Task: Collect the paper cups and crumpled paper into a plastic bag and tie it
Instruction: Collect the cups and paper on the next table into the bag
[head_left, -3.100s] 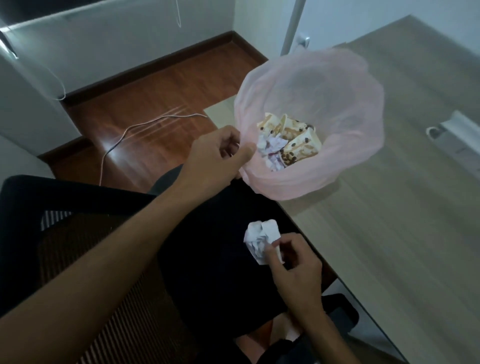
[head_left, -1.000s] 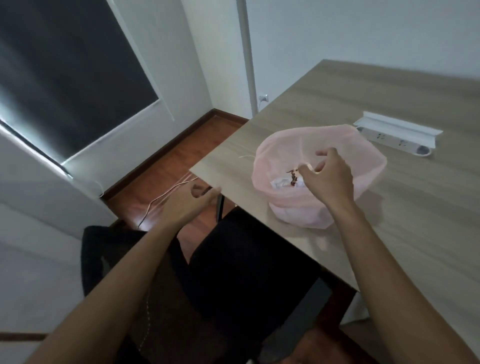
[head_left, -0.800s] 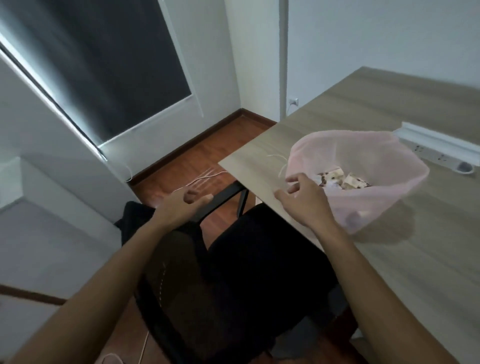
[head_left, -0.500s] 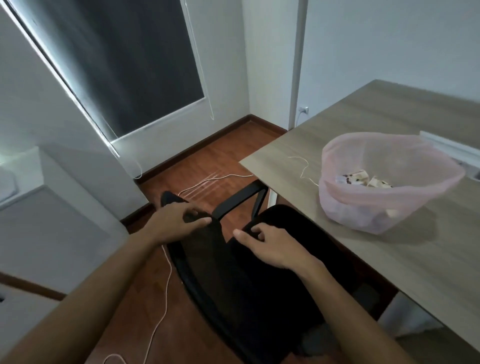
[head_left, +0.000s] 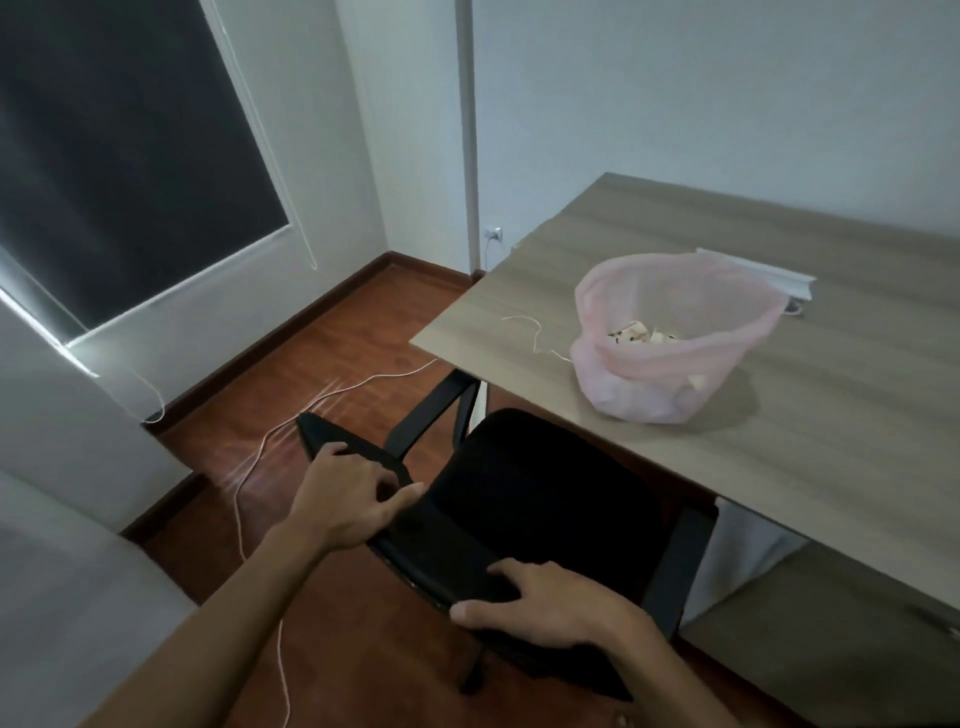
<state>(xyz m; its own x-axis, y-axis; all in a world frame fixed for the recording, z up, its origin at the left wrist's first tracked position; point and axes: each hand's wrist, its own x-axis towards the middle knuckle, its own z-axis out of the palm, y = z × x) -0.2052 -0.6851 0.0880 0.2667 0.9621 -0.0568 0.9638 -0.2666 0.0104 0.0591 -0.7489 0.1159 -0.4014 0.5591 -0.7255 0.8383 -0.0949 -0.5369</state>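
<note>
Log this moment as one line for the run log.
left hand: grips chair backrest | right hand: grips backrest | pink plastic bag: open, untied, on desk, cups inside

Two forearms, bare — no sleeves

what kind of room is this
Probably a small home office or study: a wooden desk with a power strip, a black office chair that both hands grip, and a blind-covered window.
</note>
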